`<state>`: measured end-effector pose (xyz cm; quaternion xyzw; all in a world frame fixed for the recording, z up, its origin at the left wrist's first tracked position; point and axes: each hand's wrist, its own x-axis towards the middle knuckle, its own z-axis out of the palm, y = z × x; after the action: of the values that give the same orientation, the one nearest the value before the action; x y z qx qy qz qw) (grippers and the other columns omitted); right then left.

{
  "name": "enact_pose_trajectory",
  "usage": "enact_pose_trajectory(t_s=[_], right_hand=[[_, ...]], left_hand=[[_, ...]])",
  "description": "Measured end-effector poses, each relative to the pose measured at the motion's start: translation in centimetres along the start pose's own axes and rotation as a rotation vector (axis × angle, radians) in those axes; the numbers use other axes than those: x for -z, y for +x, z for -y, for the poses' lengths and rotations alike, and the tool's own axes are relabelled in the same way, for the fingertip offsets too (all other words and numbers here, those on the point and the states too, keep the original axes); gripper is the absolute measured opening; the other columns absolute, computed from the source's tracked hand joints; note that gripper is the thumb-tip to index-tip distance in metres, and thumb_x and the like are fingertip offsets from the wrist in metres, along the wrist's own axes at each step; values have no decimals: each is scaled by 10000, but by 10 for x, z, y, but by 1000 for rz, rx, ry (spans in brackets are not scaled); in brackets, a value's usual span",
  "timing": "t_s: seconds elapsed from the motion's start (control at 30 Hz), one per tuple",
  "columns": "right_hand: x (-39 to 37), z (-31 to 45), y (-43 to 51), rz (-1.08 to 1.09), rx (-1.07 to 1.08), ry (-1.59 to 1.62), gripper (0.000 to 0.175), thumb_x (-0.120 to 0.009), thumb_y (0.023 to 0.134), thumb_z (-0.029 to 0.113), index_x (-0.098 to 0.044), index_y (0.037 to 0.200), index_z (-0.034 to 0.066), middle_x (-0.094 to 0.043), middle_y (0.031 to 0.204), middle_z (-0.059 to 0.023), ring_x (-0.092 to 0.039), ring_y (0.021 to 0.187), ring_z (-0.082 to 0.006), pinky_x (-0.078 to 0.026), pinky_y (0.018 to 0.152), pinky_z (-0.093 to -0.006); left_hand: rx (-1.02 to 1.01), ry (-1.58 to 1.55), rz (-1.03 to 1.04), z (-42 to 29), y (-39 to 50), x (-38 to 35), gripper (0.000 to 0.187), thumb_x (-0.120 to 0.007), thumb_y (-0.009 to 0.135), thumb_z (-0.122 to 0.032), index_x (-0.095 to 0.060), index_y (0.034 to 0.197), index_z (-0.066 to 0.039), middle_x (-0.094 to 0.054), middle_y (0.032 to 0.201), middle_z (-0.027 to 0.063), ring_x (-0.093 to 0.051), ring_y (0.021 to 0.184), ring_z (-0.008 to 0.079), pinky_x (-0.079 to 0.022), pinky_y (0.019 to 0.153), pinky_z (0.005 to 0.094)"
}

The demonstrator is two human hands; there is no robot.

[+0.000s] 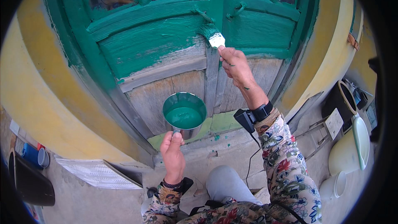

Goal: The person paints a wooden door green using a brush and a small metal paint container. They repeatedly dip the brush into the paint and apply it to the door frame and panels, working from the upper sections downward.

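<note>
My left hand (pixel 173 155) grips the handle of a metal cup (pixel 189 132) that holds green paint (pixel 184 117). Up against the wooden double door (pixel 149 45), my right hand (pixel 236 65) holds a paintbrush (pixel 216 39) by its handle, which the fingers mostly hide. The green-coated bristles touch the left leaf at the right side of its panel, just below a green door handle (pixel 203 15). Green covers the upper door; bare grey wood shows at the panel's lower edge, the rail below and the bottom panels. Small green marks dot my right hand and wrist.
Yellow walls (pixel 59 90) flank the door. Paint spots lie on the concrete step (pixel 220 143). A white panel (pixel 96 172) leans at the left, near a dark bin (pixel 32 180). On the right are a small stool (pixel 334 123), a large pale tub (pixel 345 152) and a white bucket (pixel 331 186).
</note>
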<state>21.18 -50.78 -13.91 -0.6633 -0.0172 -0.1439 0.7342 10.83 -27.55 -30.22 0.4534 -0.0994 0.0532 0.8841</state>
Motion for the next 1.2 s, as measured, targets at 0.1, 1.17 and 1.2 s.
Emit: enact_pose_trajectory(t_s=[0.1, 1.17, 1.2], right_hand=[[24, -12, -12, -74, -37, -36, 359, -588, 959, 412, -506, 793, 104, -353, 544, 94, -257, 413, -20, -170, 369, -229], [2, -64, -3, -61, -13, 27, 338, -547, 990, 389, -507, 822, 99, -344, 535, 98, -272, 400, -25, -193, 367, -230], [1, -67, -13, -25, -149, 91, 331, -555, 986, 390, -499, 824, 106, -332, 536, 104, -260, 393, -25, -184, 359, -231]], left_hand=[[20, -2, -8, 2, -2, -2, 218, -584, 977, -205, -566, 854, -26, -580, 838, 45, -471, 765, 109, -394, 758, 274], [40, -8, -20, 6, 0, 2, 193, -582, 975, -187, -569, 885, -18, -605, 884, 67, -470, 760, 110, -400, 764, 270], [41, -12, -19, 5, 0, 2, 191, -583, 974, -186, -571, 884, -18, -607, 888, 67, -471, 761, 110, -401, 767, 270]])
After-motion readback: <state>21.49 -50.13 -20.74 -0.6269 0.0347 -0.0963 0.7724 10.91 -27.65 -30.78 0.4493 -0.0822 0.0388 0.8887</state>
